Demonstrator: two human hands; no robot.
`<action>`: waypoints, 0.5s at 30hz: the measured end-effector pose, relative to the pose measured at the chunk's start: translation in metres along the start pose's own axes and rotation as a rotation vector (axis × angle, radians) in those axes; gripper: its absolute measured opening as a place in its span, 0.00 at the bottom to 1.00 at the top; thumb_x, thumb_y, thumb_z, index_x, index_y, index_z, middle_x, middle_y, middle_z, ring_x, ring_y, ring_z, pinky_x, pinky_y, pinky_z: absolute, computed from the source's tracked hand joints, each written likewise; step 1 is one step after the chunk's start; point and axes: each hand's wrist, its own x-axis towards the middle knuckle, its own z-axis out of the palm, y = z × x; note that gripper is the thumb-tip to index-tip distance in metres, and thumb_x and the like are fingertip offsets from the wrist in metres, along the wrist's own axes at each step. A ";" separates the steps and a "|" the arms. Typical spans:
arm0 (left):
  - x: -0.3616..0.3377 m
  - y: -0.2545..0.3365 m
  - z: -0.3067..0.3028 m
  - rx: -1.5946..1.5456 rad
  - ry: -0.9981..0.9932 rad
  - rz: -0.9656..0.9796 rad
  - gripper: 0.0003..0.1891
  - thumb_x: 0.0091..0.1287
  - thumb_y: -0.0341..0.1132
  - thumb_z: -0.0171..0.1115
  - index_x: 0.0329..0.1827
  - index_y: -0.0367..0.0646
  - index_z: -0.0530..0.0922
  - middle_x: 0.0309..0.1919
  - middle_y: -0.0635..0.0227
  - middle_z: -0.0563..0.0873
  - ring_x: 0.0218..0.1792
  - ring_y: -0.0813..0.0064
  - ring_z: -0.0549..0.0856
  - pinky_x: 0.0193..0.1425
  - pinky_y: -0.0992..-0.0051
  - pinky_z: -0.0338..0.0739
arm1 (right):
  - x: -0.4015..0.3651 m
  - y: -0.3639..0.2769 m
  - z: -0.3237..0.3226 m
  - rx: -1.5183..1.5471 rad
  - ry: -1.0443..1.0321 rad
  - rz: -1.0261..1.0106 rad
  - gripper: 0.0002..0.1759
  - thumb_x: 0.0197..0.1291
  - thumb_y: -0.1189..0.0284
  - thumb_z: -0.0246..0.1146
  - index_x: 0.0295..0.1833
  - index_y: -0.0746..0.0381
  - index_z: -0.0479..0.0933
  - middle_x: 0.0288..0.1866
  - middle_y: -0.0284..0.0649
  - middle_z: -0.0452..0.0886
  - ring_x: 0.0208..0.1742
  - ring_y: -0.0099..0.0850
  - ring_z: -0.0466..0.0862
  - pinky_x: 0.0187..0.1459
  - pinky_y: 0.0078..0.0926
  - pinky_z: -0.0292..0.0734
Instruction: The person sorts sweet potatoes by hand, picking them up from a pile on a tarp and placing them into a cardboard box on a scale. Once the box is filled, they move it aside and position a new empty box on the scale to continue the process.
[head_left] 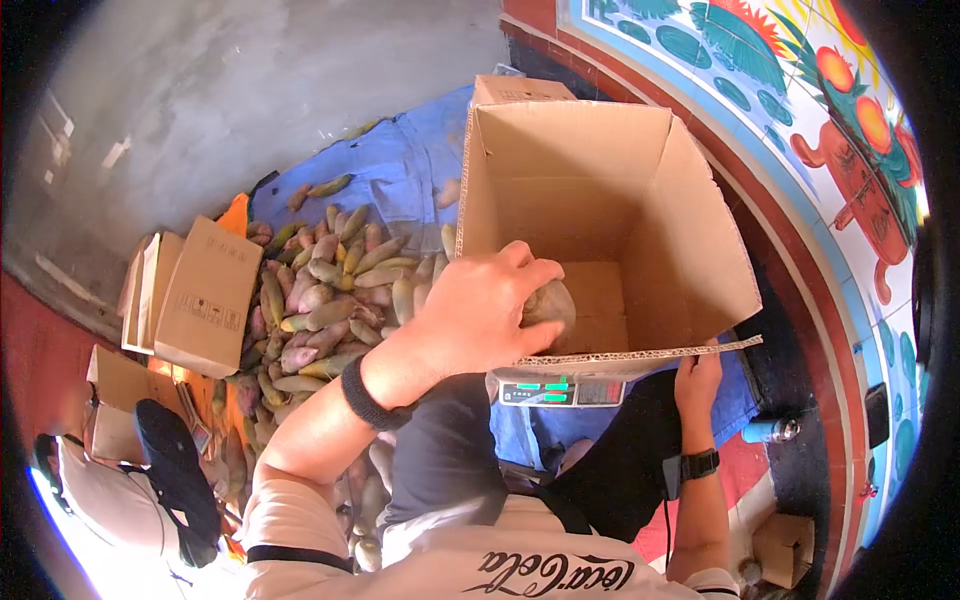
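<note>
A large open cardboard box (595,170) stands before me, tilted in view, on or just behind a digital scale (560,391) with lit green displays. My left hand (490,305), a black band on its wrist, reaches over the box's near left edge. Its fingers are curled round a roundish, pale brownish piece of produce (551,312) at the box's mouth. My right hand (698,385), with a watch on the wrist, grips the near right edge of the box; its fingertips are partly hidden by the cardboard. Elongated green-and-pink produce (325,300) lies heaped to the left.
A blue sheet (400,160) spreads under the heap. Folded cardboard boxes (208,298) stand at the left. Another person (110,490) sits at the lower left. A painted tile wall (790,110) curves along the right. A blue bottle (768,431) and a small box (785,550) lie there.
</note>
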 end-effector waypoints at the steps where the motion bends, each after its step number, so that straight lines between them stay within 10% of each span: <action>1: 0.000 -0.002 0.001 0.003 0.024 0.003 0.17 0.50 0.36 0.66 0.43 0.41 0.78 0.35 0.57 0.81 0.36 0.56 0.82 0.39 0.65 0.77 | 0.000 0.000 0.001 -0.031 0.040 -0.044 0.16 0.56 0.80 0.51 0.51 0.71 0.70 0.50 0.61 0.73 0.51 0.58 0.72 0.51 0.44 0.69; 11: -0.007 -0.007 0.002 -0.512 0.240 -0.150 0.06 0.59 0.29 0.61 0.38 0.38 0.78 0.32 0.61 0.83 0.36 0.67 0.83 0.43 0.73 0.76 | -0.002 0.010 0.004 -0.190 0.045 -0.105 0.18 0.57 0.78 0.51 0.54 0.71 0.68 0.52 0.61 0.72 0.54 0.57 0.71 0.54 0.44 0.67; 15: -0.010 -0.007 0.004 -0.555 0.299 0.084 0.07 0.59 0.28 0.60 0.40 0.39 0.78 0.34 0.63 0.83 0.38 0.68 0.83 0.45 0.72 0.75 | -0.005 0.019 0.000 -0.158 -0.011 -0.029 0.17 0.57 0.78 0.51 0.53 0.71 0.69 0.52 0.59 0.73 0.54 0.56 0.71 0.54 0.43 0.67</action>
